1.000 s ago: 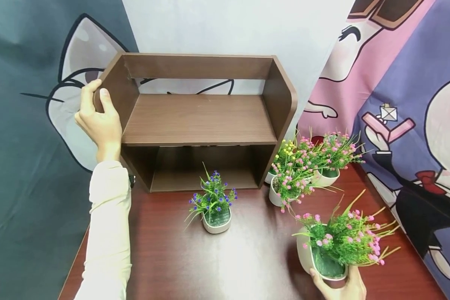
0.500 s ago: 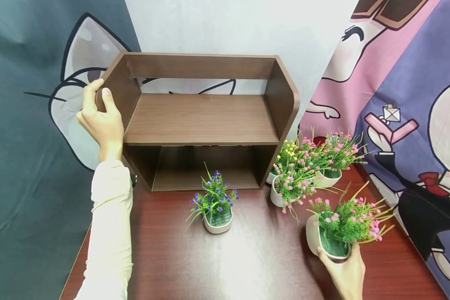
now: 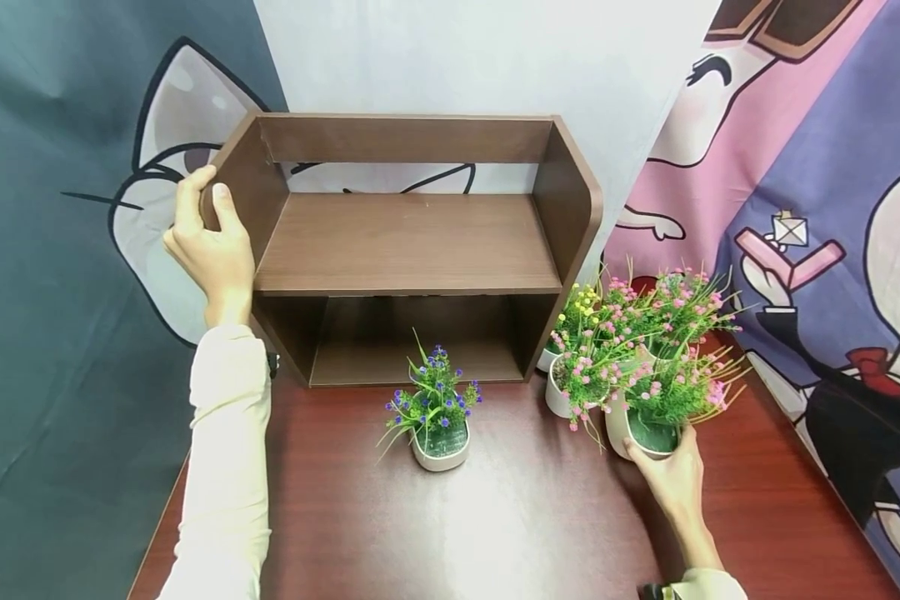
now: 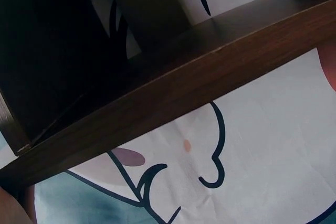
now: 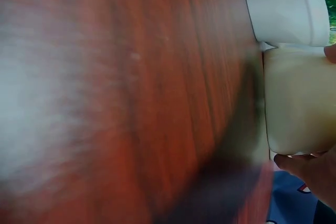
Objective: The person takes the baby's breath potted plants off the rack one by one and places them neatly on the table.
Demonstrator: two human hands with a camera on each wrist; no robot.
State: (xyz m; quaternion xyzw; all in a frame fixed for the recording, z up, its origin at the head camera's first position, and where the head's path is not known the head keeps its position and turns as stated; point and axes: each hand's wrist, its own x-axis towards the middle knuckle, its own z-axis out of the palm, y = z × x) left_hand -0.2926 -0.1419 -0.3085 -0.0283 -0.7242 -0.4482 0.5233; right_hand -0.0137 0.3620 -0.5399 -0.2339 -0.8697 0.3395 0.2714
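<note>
My left hand (image 3: 213, 246) grips the front edge of the left side panel of a brown two-tier wooden shelf (image 3: 412, 242), thumb on the inner face. In the head view, my right hand (image 3: 671, 479) holds a potted plant with pink flowers (image 3: 675, 392) by its cream pot, thumb and fingers on opposite sides. The right wrist view shows that cream pot (image 5: 299, 100) close beside a round white pot (image 5: 286, 11); whether its base touches the table cannot be told. A potted plant with blue flowers (image 3: 440, 417) stands in front of the shelf.
Right of the shelf are several potted plants, including a pink-flowered plant (image 3: 585, 379), a yellow-flowered one (image 3: 579, 308) and another pink one (image 3: 678, 308) behind. The reddish-brown table (image 3: 390, 533) is glossy. Printed cloth (image 3: 787, 350) hangs along its right side.
My right hand has carried the pink-flowered plant away from me, up beside the other pots. The left hand keeps its grip on the shelf, and the head view has shifted slightly.
</note>
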